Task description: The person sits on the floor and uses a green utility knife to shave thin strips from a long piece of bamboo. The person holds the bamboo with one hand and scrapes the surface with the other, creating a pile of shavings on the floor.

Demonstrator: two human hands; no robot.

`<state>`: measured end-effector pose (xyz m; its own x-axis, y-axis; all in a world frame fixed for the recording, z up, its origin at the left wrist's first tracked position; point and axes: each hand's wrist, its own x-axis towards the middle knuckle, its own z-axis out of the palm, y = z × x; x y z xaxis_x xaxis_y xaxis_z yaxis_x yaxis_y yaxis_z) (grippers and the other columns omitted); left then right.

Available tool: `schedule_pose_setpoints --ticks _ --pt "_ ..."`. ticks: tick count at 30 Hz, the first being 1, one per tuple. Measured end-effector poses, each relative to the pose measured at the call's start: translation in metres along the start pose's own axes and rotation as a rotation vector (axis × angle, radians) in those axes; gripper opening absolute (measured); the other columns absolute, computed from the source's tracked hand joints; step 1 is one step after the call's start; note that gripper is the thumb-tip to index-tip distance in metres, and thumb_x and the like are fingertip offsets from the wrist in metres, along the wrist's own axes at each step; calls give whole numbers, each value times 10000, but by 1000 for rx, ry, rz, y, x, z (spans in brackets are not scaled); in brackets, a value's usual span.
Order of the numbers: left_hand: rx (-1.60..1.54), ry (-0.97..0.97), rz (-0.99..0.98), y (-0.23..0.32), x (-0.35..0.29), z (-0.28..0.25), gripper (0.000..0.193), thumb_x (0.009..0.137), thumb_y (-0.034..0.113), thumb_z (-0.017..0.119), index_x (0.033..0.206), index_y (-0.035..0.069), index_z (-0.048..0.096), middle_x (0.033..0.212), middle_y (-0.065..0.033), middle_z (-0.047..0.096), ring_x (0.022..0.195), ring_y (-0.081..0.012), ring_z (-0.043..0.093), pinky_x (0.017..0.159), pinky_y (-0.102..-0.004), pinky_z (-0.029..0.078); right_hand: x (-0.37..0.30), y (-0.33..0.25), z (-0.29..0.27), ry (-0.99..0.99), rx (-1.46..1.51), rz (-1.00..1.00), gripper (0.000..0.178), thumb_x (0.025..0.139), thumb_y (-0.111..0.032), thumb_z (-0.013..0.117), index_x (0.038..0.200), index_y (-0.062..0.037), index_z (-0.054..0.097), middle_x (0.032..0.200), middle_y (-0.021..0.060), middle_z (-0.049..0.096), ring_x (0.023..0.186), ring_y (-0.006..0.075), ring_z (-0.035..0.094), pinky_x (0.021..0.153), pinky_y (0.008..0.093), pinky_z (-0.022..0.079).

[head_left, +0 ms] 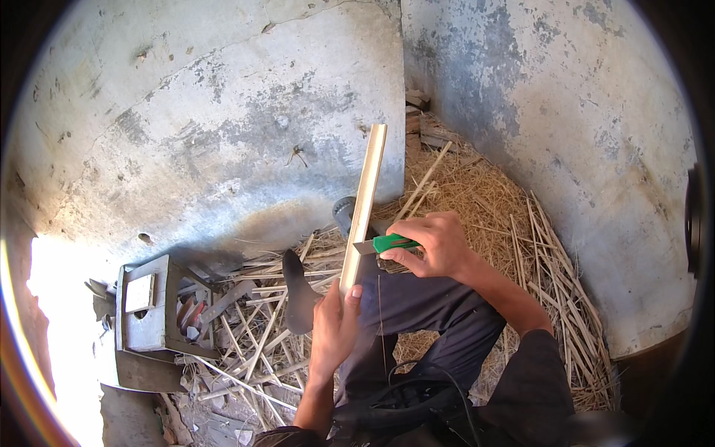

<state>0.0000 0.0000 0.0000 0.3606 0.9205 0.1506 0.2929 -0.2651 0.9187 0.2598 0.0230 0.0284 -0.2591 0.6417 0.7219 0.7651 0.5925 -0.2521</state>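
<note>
A pale, straight wooden strip (pixel 366 190) with a lengthwise groove or ridge stands up and leans slightly right in front of me. My left hand (pixel 333 328) is closed around its lower end, the thumb lying along the side. In my right hand (pixel 445 244) is a green utility knife (pixel 393 243), gripped by the handle with the blade out. The blade (pixel 363 247) points left and meets the strip's right side a little above my left hand. Whether it has cut into the wood I cannot tell.
My dark-trousered legs (pixel 439 305) are bent below the strip. Thin sticks (pixel 253 343) lie scattered at left; more sticks (pixel 562 298) and straw-like shavings (pixel 477 186) pile up at right. An open-sided wooden box (pixel 149 328) stands at far left. Worn walls (pixel 223 141) meet behind.
</note>
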Motion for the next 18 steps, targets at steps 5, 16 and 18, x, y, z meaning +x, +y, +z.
schedule_pose_setpoints --ticks 5,16,18 --pt "-3 0 -4 -3 -1 5 433 1165 364 532 1000 -31 593 689 -131 626 641 -284 637 651 -428 495 -3 2 -1 17 -2 -7 375 950 -493 806 948 -119 780 712 34 726 541 241 686 492 373 491" --pt "38 3 0 -6 -3 3 449 1166 380 520 986 -22 605 682 -131 634 648 -315 642 692 -446 502 0 0 -1 1 -24 -6 370 940 -490 814 945 -121 783 713 26 731 541 231 688 501 371 498" --pt "42 5 -4 -6 -3 3 451 1166 384 517 985 -20 606 682 -131 635 646 -315 639 699 -446 502 -1 0 -1 2 -29 -1 371 940 -491 815 943 -121 784 713 25 731 541 230 689 501 371 499"
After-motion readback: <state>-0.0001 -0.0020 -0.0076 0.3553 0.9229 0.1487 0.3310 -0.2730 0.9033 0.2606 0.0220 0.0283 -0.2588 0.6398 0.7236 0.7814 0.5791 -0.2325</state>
